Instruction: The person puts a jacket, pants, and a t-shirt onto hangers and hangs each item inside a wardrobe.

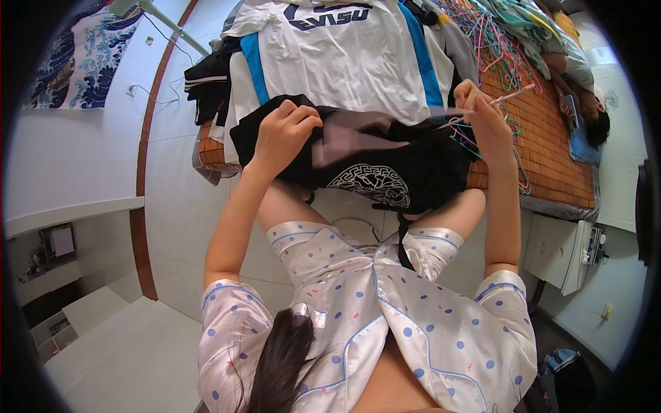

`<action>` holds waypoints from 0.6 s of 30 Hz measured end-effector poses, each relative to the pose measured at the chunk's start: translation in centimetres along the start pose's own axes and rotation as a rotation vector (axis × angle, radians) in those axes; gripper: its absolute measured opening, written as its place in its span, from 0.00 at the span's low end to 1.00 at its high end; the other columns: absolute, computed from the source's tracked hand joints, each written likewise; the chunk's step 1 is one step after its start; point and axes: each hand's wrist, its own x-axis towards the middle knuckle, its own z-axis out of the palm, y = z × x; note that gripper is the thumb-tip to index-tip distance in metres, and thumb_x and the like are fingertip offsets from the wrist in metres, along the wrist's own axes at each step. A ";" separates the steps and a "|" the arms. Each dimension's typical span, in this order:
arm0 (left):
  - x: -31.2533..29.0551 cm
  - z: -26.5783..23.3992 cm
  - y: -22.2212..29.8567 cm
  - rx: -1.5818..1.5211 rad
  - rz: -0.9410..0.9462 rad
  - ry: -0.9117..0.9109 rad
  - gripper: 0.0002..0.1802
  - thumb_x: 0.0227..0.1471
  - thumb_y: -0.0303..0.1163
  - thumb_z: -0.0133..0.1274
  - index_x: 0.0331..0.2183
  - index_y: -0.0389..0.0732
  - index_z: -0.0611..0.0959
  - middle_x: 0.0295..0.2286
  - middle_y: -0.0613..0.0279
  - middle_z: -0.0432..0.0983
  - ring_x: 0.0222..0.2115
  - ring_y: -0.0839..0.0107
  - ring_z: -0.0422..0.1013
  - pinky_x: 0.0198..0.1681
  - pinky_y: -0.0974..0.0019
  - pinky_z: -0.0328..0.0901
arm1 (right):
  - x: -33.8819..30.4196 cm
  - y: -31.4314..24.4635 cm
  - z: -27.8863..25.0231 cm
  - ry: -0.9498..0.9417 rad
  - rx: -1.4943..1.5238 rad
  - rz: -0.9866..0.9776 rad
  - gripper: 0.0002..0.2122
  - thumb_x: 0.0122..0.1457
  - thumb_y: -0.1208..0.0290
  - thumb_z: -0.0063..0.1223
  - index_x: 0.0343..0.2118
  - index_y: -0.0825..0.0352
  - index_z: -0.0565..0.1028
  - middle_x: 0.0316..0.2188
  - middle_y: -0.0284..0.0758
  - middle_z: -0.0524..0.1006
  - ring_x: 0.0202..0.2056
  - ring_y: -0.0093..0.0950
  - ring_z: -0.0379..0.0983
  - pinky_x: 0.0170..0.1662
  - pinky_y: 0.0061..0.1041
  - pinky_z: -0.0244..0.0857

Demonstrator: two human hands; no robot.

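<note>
A black garment point(427, 172) with a round white emblem lies across my lap and the bed's edge. My left hand point(286, 134) is closed on the garment's upper left part, with the fingers curled over the cloth. My right hand point(484, 124) is raised over the right side, pinching a pale pink clothes hanger point(513, 95). Part of the hanger sticks out past the right of my fingers. Between the hands a pinkish-grey patch point(354, 138) is smeared by motion; I cannot tell whether it is cloth or lining.
A white and blue shirt point(337, 58) lies spread on a pile of clothes on the bed. Tangled coloured hangers point(492, 48) cover the brown woven mat point(551, 148). At the far right another person point(585, 103) lies with a phone. A white cabinet point(558, 251) stands right.
</note>
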 end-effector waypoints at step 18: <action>-2.0 1.8 0.6 -0.030 -0.488 -0.160 0.04 0.42 0.29 0.50 0.22 0.39 0.76 0.23 0.62 0.73 0.27 0.63 0.69 0.30 0.63 0.65 | -2.9 -2.0 -1.2 -0.053 -0.390 0.487 0.16 0.62 0.63 0.36 0.41 0.69 0.73 0.24 0.31 0.73 0.22 0.17 0.66 0.28 0.16 0.59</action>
